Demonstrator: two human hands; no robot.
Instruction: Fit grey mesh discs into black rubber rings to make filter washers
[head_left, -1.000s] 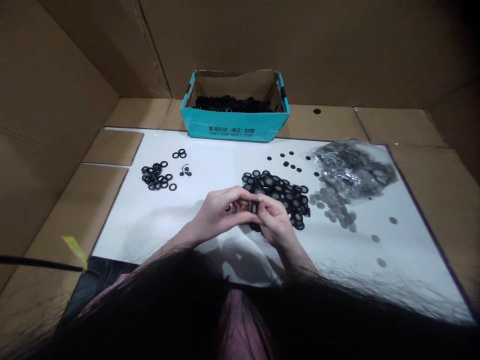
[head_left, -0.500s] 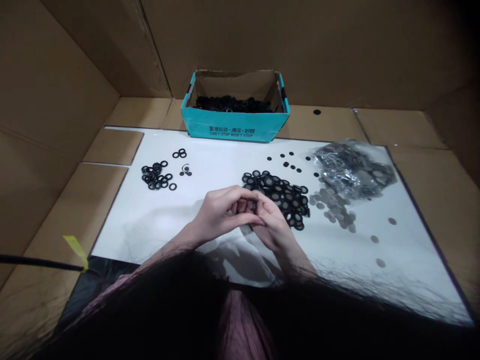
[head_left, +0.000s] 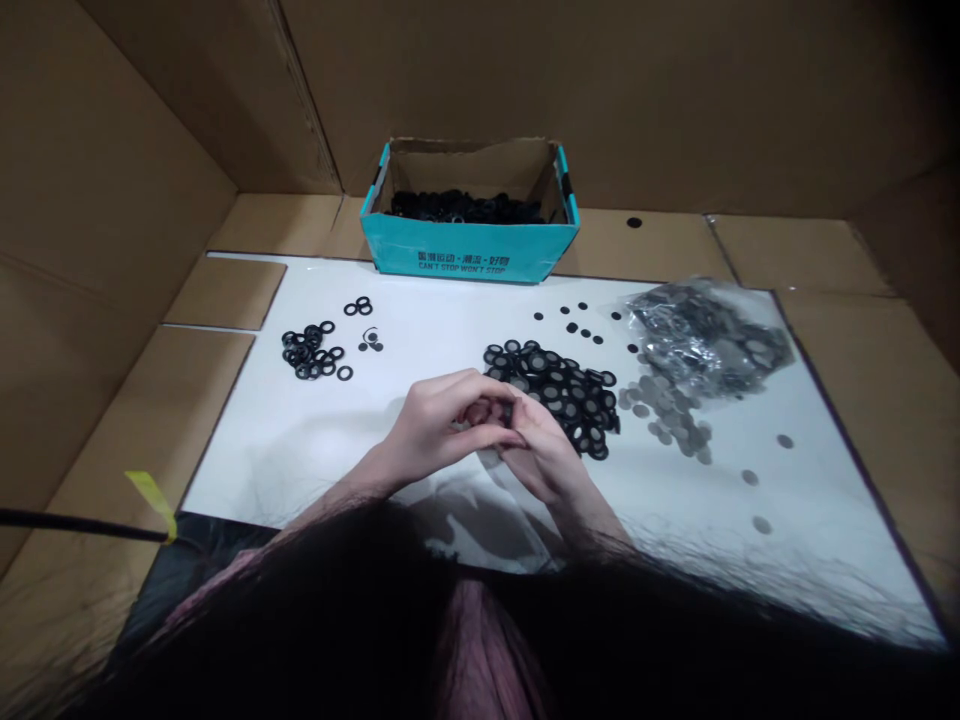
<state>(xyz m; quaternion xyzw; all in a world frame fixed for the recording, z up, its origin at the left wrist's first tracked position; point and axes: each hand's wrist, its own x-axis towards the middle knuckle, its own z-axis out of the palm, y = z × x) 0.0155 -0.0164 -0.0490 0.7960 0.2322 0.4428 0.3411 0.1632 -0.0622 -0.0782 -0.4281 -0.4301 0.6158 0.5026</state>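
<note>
My left hand and my right hand meet over the front of the white board, fingertips pinched together. Between them is a small dark item, mostly covered by the fingers, so its kind does not show. Just beyond my right hand lies a heap of black rings with grey discs in them. Loose black rings form a smaller pile to the left. Thin grey discs are scattered to the right, beside a clear plastic bag of such discs.
A teal cardboard box holding many black pieces stands at the back. Small black discs lie behind the heap. Cardboard walls enclose the white board. A black rod with a yellow tag juts in at left.
Both hands stay in nearly the same place; the fingers have shifted slightly and the dark item between them shows less. The piles look unchanged.
</note>
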